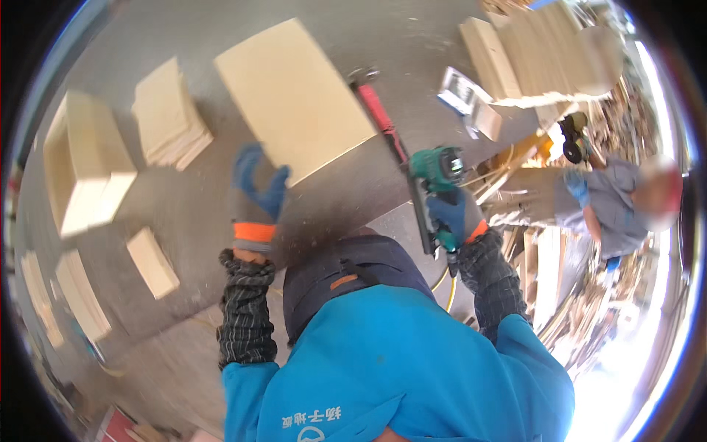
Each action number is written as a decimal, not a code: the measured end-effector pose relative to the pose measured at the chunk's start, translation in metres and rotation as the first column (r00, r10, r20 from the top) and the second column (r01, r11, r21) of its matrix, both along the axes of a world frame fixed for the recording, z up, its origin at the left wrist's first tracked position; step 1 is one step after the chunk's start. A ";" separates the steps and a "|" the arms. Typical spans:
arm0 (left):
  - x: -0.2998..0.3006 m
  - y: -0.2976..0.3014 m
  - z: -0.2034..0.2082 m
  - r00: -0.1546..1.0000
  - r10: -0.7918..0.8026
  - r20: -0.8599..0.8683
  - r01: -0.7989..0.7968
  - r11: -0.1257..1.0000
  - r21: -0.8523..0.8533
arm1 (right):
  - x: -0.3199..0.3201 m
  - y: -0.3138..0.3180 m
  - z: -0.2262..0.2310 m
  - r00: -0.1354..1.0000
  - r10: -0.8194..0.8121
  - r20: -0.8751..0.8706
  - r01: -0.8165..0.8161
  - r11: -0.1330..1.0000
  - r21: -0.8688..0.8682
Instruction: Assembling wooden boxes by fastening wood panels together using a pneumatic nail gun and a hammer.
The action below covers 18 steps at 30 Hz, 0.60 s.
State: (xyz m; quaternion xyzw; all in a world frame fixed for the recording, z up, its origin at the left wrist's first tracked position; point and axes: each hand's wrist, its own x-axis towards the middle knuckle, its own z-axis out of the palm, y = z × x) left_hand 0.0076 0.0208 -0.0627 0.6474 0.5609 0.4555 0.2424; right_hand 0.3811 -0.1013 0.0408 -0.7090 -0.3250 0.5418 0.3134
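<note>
My left hand (258, 195), in a blue and grey glove with an orange cuff, is open with thumb and fingers apart. It hovers by the near left corner of a pale rectangular wooden panel (294, 99), and I cannot tell whether it touches it. My right hand (458, 215), gloved the same way, is closed round the handle of a green and black nail gun (436, 166). A yellow hose (451, 293) shows below the tool. Between the panel and the nail gun lies a hammer (377, 110) with a red and black handle, its head pointing away from me.
On the grey table (184, 265), a stack of thin boards (169, 118), a wooden box shape (88, 162) and a small wood block (152, 262) lie left. A small carton (462, 92) and stacked panels (545, 55) sit far right. Another person (611, 199) stands at right among wood scraps.
</note>
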 end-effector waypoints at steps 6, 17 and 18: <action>0.005 0.141 -0.003 0.931 0.005 -0.365 0.034 0.994 0.101 | 0.016 -0.057 -0.035 0.969 -0.023 0.246 0.038 0.998 -0.055; -0.014 0.346 -0.044 0.807 -0.198 -0.557 -0.007 0.939 -0.344 | 0.049 -0.152 -0.054 0.916 -0.136 0.378 0.256 0.923 -0.287; -0.015 0.353 -0.043 0.763 -0.216 -0.609 -0.030 0.929 -0.368 | 0.051 -0.162 -0.063 0.927 -0.171 0.333 0.262 0.932 -0.252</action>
